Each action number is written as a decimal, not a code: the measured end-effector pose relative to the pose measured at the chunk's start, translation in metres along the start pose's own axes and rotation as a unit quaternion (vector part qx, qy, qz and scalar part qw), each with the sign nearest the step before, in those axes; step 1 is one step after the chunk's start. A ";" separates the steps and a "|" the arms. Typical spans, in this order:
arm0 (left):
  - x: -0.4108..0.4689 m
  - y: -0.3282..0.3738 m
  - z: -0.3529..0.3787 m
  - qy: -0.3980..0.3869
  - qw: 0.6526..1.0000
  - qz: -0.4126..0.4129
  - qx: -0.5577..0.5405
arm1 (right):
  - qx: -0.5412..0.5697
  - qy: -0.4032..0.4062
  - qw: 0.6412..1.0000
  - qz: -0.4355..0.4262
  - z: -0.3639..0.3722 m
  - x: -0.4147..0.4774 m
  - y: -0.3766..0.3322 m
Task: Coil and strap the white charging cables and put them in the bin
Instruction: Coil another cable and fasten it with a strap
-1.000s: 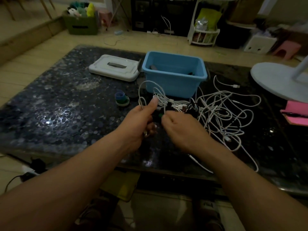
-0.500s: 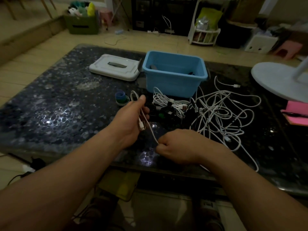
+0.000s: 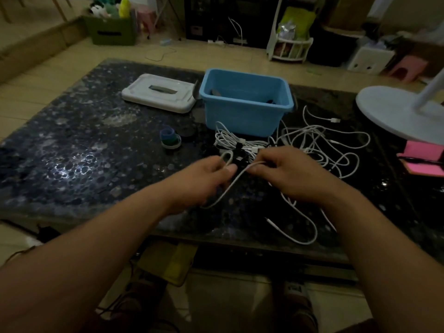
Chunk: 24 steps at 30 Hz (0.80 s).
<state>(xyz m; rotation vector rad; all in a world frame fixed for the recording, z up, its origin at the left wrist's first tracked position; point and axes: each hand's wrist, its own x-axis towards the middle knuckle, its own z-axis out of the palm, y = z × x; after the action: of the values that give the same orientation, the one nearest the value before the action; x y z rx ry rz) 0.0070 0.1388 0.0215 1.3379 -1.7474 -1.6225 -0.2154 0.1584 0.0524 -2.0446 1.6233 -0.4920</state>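
**Both hands on one white cable**

The left hand point(image 3: 211, 174) pinches a small loop of a white cable point(image 3: 234, 182). The right hand point(image 3: 286, 174) grips the same cable just beside it. Slack trails across the dark counter point(image 3: 84, 152). Behind the hands lie a coiled bundle point(image 3: 230, 140), a loose tangle point(image 3: 319, 145) and the blue bin point(image 3: 240, 116).

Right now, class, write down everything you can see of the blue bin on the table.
The blue bin is a rectangular open-topped tub, plastic by its look, with a rolled rim and walls tapering downward. It stands upright on the dark speckled table, toward the far side. Dark items lie inside, too dim to identify. White cables lie at its front foot; a white lid lies just left of it.
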 end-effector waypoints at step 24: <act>0.006 0.005 -0.004 0.111 0.969 -0.016 -0.218 | 0.089 0.136 0.985 0.053 -0.006 0.008 0.011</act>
<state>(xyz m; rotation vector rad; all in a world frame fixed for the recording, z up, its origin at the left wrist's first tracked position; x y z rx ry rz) 0.0056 0.1311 0.0257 1.2749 -1.1585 -1.6738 -0.2262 0.1477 0.0508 -1.8101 1.7613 -0.8747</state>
